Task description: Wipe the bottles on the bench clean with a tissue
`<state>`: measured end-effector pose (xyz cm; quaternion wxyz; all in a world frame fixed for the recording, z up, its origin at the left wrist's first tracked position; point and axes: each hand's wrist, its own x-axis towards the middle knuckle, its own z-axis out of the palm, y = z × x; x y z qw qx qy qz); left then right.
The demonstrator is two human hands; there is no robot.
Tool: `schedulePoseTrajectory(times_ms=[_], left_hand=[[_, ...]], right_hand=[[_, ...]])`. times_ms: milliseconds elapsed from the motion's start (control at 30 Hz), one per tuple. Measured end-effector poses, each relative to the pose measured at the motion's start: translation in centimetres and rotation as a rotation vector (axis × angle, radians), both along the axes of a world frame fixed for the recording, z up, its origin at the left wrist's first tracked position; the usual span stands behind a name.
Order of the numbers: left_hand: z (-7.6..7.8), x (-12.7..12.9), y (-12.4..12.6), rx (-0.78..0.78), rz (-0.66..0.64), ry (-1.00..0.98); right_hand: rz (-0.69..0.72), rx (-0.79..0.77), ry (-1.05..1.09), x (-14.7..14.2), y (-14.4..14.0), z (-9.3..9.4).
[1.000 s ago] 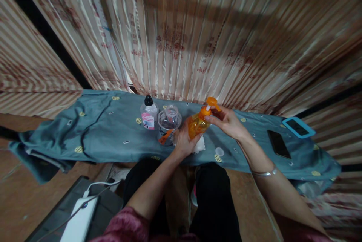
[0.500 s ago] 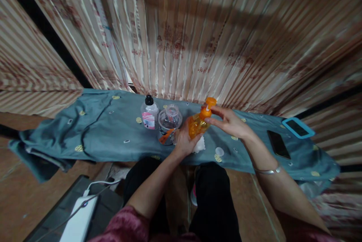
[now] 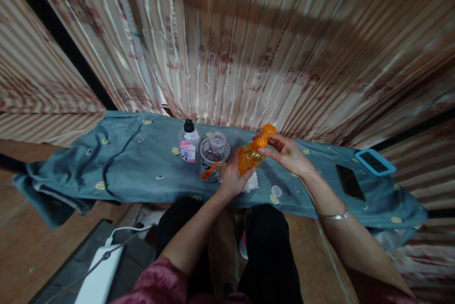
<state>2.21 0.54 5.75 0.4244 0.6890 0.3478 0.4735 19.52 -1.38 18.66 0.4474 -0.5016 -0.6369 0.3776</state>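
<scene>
My left hand (image 3: 232, 176) is wrapped round the body of an amber see-through pump bottle (image 3: 250, 156), which leans to the right. At its neck, the fingers of my right hand (image 3: 286, 155) are closed on the orange pump top (image 3: 262, 140). Just left of my left hand stands a clear plastic jar (image 3: 214, 158) with an orange and black marking. A smaller clear jar or bottle neck (image 3: 218, 140) shows in its mouth. Under the pump bottle lies a white scalloped cloth or paper (image 3: 251, 183), partly hidden by my left hand.
A clear bottle with a black cap and pink label (image 3: 188, 143) stands left of the jar. On the right lie a small translucent disc (image 3: 276, 191), a dark phone (image 3: 350, 182) and a blue-framed tablet (image 3: 375, 161). A green patterned cloth (image 3: 138, 171) covers the narrow table before a curtain.
The pump top and my right hand have shifted slightly right, and the nozzle has turned a little. My left hand keeps its hold on the bottle. The view has moved slightly.
</scene>
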Motion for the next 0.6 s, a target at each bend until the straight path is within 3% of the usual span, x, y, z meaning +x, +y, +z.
schedulePoseTrajectory(times_ms=[267, 600], left_hand=[[-0.1, 0.0, 0.0, -0.01, 0.001, 0.02], [0.0, -0.2, 0.1, 0.022, -0.005, 0.009]], right_hand=[[-0.055, 0.061, 0.02, 0.1, 0.1, -1.7], [0.162, -0.071, -0.189, 1.1, 1.2, 2.8]])
